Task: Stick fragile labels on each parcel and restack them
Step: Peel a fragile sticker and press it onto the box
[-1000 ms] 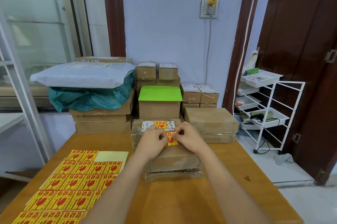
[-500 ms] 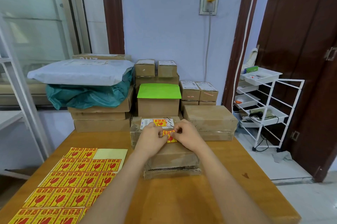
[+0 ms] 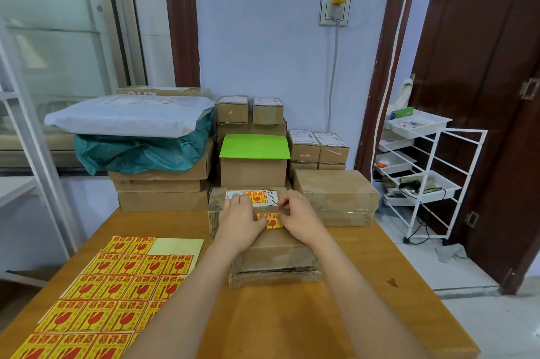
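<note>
Yellow label (image 3: pixel 270 221) with red glass symbol, brown parcel (image 3: pixel 274 253), bright green sheet (image 3: pixel 254 146)

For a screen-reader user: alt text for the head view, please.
Both hands, left and right, press a fragile label onto a cardboard parcel on a wooden table. A label sheet lies left; stacked parcels stand behind.
</note>
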Motion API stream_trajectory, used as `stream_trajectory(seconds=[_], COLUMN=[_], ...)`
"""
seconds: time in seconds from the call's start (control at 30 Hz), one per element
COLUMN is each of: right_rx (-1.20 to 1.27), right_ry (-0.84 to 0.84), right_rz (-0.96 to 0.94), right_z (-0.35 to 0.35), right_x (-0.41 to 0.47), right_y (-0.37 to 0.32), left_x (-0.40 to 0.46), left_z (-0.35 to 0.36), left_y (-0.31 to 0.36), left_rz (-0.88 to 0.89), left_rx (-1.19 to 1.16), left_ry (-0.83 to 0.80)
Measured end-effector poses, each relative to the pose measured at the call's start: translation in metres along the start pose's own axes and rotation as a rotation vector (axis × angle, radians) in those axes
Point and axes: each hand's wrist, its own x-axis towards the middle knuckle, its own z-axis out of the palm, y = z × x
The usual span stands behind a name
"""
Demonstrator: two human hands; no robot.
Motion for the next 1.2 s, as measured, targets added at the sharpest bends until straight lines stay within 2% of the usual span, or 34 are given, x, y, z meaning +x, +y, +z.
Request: stream_trajectory(seconds=[0.2,0.63,0.97,1.2], right_rx=[-0.008,0.054,0.062,0.023], right_ry=[-0.022,-0.277,-0.315,-0.226], right_rz=[-0.002,-0.025,-0.001,-0.004], right_z=[0.000,-0.013,-0.014,-0.005], right_x=[0.000,-0.002,0.002,0.005], right_y=[0.000,0.001,0.002,0.002], left_x=[-0.001,0.002,0.004,0.005], left_z=[-0.004,-0.004,-0.003,-0.002], left_y=[-0.003,-0.006,-0.009,-0.008], left_rz=[0.008,0.024,0.005,0.008], left_rx=[-0.075,-0.116,-0.184,-0.159], left_ry=[-0.015,-0.062,-0.041,-0.028])
